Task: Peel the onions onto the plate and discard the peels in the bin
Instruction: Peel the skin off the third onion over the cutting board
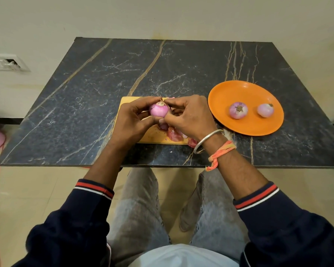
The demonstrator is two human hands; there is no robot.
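Both hands meet over the cutting board (pixel 127 102), which lies near the middle of the table's (pixel 85 89) near edge. The left hand (pixel 135 118) cups the onion (pixel 158 111) with its fingers curled round it. The right hand (pixel 189 116) pinches at the onion's dry tip and right flank, thumb and fingertips closed on it. Whether it has a skin flap or only the tip I cannot tell.

The bulb looks glossy and mostly bare, so it is probably slippery. A hard tug on the tip could pop it out of the left hand's hold, and it could roll off the board toward the near edge and the floor. A torn tip would leave papery scraps stuck on.

Loose peels (pixel 174 134) pile at the board's near right corner, and one piece (pixel 192 142) lies past it on the table, close to the near edge. The right wrist could sweep them off. The plate (pixel 220 97), toward the right edge, holds two peeled onions (pixel 238 110). No bin is in view, so carrying the peels risks dropping some.
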